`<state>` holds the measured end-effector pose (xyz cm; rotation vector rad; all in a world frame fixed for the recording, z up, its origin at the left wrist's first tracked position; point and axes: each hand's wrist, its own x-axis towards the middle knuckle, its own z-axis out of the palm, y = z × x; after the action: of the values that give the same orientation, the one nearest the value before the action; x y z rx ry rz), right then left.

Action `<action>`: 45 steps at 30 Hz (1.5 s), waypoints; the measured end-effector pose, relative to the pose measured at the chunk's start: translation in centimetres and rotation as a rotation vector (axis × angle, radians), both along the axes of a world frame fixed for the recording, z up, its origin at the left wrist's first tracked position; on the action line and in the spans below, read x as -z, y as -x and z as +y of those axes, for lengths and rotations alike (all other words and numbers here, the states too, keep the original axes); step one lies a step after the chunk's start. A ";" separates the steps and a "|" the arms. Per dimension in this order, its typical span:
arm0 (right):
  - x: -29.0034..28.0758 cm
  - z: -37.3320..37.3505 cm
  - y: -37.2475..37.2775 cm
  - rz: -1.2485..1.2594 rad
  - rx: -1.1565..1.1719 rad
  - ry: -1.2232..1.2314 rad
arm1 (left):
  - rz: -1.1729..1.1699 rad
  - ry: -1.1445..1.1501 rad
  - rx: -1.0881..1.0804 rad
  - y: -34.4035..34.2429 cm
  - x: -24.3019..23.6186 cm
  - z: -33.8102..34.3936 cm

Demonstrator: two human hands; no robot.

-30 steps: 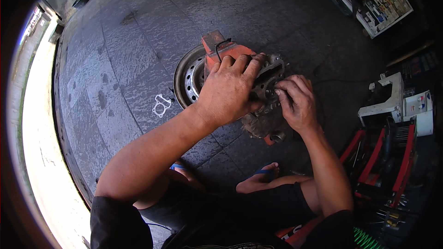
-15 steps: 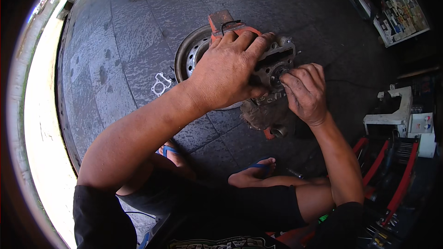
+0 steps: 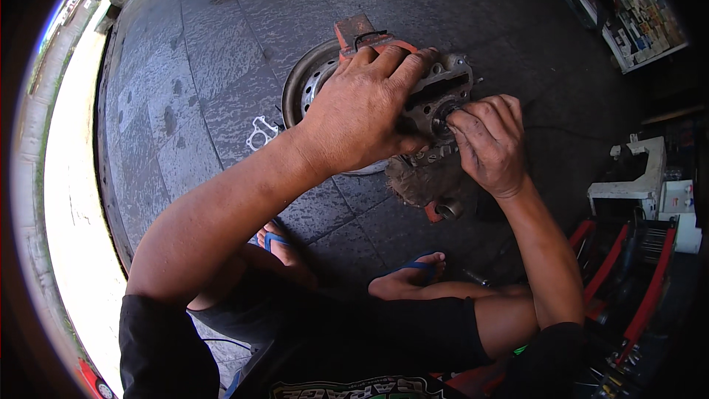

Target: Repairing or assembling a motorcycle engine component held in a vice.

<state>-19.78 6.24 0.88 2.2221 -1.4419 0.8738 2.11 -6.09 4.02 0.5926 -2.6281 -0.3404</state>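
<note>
A metal engine cylinder head (image 3: 452, 83) is tilted beside an orange vise (image 3: 356, 32), low over the floor. Across its left side lies my left hand (image 3: 362, 107), fingers curled over the top and thumb on the near side, gripping it. On the right, my right hand (image 3: 489, 140) is closed in a pinch, its fingertips at the dark round opening (image 3: 442, 120) in the head's side. Whatever those fingertips hold is hidden. A dirty brown rag (image 3: 419, 183) hangs just below the head.
Under the vise is a steel wheel rim (image 3: 294, 92). A thin pale gasket (image 3: 262, 133) lies on the dark tiled floor (image 3: 199, 66) to its left. At right stand a white frame (image 3: 639, 170) and a red-railed tool rack (image 3: 650, 281). My sandalled feet are close by.
My right fingertips stay at the round opening, with only a slight shift of the hand. The left grip is unchanged. The whole view has shifted slightly.
</note>
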 end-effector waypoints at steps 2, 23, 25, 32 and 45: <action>0.0 -0.3 -0.5 -0.038 0.036 0.015 | 0.013 -0.007 0.007 -0.1 0.2 -0.1; -1.0 0.4 -1.1 -0.069 0.074 -0.102 | 0.041 -0.004 0.023 -0.2 -0.2 -0.1; -1.1 0.5 -0.8 -0.061 0.060 -0.113 | 0.025 -0.007 0.016 -0.1 -0.2 0.0; -1.2 0.7 -1.0 -0.091 0.078 -0.143 | 0.010 -0.002 0.001 -0.1 -0.1 -0.1; -1.0 1.0 -1.3 -0.127 0.122 -0.191 | 0.023 -0.001 0.019 -0.1 0.0 -0.2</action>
<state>-18.51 7.23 1.87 2.2179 -1.7670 0.8835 2.25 -6.26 4.00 0.5610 -2.6134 -0.3517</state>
